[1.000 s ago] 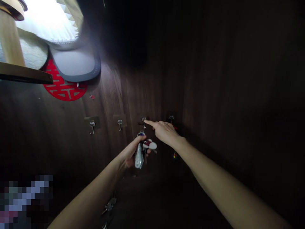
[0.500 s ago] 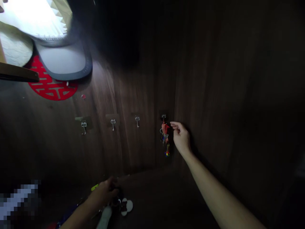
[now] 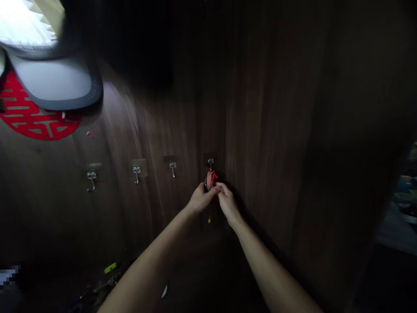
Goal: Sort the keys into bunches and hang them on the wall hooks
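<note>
A bunch of keys with a red woven charm (image 3: 211, 178) hangs from the rightmost wall hook (image 3: 210, 161). My left hand (image 3: 202, 198) comes in from the lower left, fingers closed around the keys just below the charm. My right hand (image 3: 227, 201) meets it from the right, its thumb and fingers pinching the same bunch. Both hands hide most of the keys. A small yellow trinket (image 3: 209, 220) shows beneath my hands.
Three bare metal hooks, the left one (image 3: 91, 175), the middle one (image 3: 137, 170) and another (image 3: 173, 166), line the dark wood wall. A lit lamp (image 3: 29, 26), grey cap-like object (image 3: 58, 80) and red cut-out ornament (image 3: 42, 124) are upper left. A yellow-green item (image 3: 110, 268) lies below.
My left hand has risen from the items on the surface below to the hanging keys. My right hand has moved onto them too. The view has swung slightly right.
</note>
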`<action>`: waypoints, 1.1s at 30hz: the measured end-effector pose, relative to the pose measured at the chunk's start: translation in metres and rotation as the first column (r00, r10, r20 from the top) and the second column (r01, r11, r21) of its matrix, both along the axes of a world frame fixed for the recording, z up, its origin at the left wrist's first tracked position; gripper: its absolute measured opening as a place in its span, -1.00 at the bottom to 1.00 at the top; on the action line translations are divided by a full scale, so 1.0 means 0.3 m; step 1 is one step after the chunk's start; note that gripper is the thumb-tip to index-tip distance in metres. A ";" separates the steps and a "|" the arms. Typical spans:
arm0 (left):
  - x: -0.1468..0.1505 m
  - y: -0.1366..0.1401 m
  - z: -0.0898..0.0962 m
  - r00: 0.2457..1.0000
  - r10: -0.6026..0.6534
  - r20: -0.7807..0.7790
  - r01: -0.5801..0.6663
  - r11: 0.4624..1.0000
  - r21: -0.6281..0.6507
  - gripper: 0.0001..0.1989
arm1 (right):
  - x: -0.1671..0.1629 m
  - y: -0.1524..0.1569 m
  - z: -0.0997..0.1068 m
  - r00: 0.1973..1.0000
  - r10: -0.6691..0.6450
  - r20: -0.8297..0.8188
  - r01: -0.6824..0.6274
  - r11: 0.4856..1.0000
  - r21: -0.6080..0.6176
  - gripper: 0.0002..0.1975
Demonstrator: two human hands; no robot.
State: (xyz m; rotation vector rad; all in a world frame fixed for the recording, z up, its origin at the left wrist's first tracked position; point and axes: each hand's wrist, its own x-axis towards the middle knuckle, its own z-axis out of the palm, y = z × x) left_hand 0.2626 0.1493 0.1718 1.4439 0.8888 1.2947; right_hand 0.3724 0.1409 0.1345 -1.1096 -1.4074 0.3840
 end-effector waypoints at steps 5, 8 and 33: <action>0.083 0.048 -0.023 0.999 -0.002 0.045 0.004 0.999 -0.054 -0.79 | 0.024 -0.094 0.052 0.936 -0.176 0.306 0.172 0.984 0.041 -0.74; 0.093 0.058 -0.027 0.998 -0.024 0.054 0.028 0.997 -0.071 -0.81 | 0.044 -0.108 0.133 0.906 -0.272 0.324 0.242 0.962 0.129 -0.68; -0.030 -0.060 0.119 0.992 -0.129 0.004 0.129 0.991 -0.024 -0.84 | 0.083 0.037 0.276 0.903 -0.162 0.399 0.185 0.983 -0.021 -0.39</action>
